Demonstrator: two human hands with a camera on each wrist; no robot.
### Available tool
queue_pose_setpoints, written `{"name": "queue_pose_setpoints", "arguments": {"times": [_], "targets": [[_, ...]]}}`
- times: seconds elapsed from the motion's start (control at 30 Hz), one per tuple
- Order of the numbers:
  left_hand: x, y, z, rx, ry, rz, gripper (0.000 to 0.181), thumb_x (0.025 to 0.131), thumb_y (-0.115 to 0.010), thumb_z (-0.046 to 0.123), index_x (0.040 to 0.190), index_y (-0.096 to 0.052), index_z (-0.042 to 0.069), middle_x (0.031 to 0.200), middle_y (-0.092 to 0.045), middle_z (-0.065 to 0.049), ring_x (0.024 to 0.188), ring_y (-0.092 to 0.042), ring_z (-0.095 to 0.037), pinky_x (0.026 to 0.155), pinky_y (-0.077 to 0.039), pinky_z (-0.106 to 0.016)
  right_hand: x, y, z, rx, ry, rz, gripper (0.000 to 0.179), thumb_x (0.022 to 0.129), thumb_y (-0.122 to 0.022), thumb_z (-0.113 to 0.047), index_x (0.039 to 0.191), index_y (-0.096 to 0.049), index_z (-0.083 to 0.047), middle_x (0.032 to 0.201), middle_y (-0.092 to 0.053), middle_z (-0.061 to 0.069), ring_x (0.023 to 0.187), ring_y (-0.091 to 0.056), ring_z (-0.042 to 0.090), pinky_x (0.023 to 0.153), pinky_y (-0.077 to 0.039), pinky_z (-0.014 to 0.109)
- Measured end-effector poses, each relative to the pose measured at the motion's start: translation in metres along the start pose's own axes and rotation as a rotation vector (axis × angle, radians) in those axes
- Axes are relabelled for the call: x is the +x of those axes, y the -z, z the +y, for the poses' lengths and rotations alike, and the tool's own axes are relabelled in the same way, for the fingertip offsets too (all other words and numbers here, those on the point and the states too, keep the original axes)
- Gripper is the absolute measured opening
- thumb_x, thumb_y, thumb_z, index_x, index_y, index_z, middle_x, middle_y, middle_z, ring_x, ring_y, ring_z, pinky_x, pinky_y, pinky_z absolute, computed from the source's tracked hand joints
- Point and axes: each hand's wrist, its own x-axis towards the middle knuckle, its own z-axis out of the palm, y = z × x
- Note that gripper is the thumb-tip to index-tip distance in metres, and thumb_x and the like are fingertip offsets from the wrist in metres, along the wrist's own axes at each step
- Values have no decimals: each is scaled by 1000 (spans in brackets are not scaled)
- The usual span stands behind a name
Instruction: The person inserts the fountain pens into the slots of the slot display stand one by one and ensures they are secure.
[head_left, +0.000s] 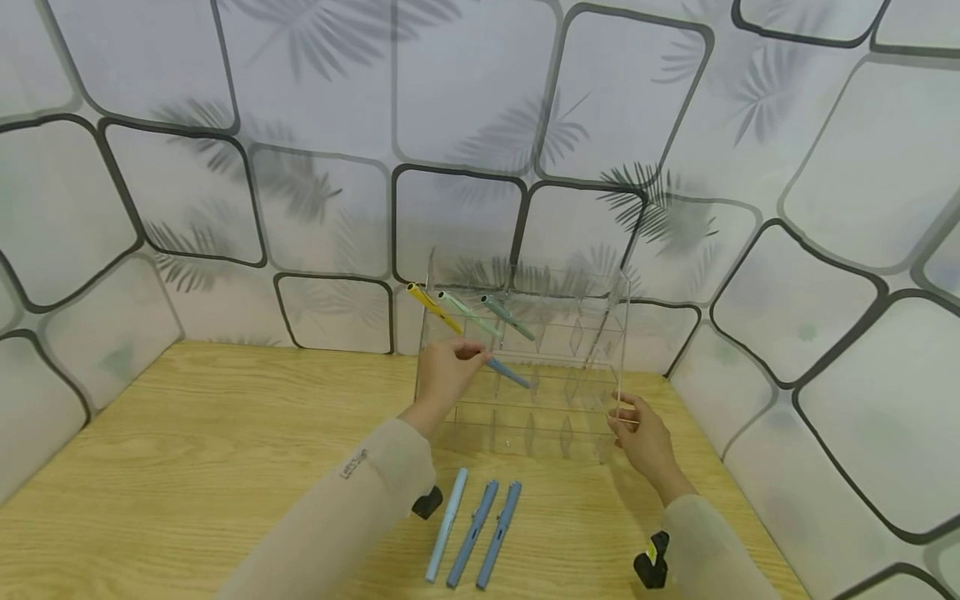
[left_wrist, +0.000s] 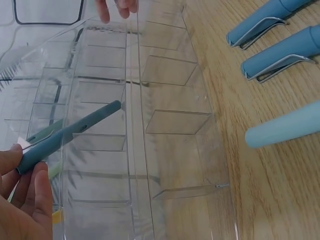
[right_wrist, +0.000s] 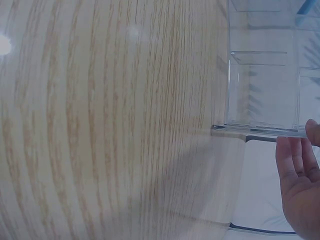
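My left hand (head_left: 447, 375) pinches a blue fountain pen (head_left: 508, 372) near its clip end, between thumb and fingers. The pen slants down to the right over a middle tier of a clear tiered pen rack (head_left: 551, 408); its far tip overlaps a compartment in the left wrist view. At the rack's right side, my right hand (head_left: 643, 437) holds the edge of the side panel (right_wrist: 265, 131) between thumb and fingers. A yellow pen (head_left: 435, 308), a pale green pen (head_left: 469, 313) and a dark green pen (head_left: 507, 317) lean side by side in the upper tier.
On the wooden table (head_left: 247, 467) in front of the rack lie a light blue pen (head_left: 447, 525) and two darker blue pens (head_left: 472, 533), roughly parallel. A patterned wall covering (head_left: 330, 217) stands close behind the rack and along both sides.
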Motion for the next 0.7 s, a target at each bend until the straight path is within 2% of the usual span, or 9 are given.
{"name": "queue_pose_setpoints", "arguments": {"times": [0.17,0.47,0.7], "targets": [[0,-1,-3,-4,5,-19,17,83,-76,21,95,-76,8,87,-71,-2,81,-65,-18,72,-55,-33,-1,-1,0,-3,5,6,46,95,-57,-2,138,-42,-2,119,-57,26,100,-61,36,69,-57,27],[-3,3,-5,26,-55,-55,18,85,-74,19,100,-75,9,93,-72,-1,84,-67,-17,74,-55,-31,-4,-1,0,-3,7,10,45,95,-57,-3,138,-43,-3,119,-57,25,100,-61,35,69,-57,27],[-4,5,-5,34,-67,-79,19,85,-74,19,101,-75,9,93,-72,-2,84,-66,-17,73,-55,-32,-7,-1,0,-1,7,11,45,95,-57,-4,138,-42,-3,120,-57,26,101,-61,35,69,-57,27]]}}
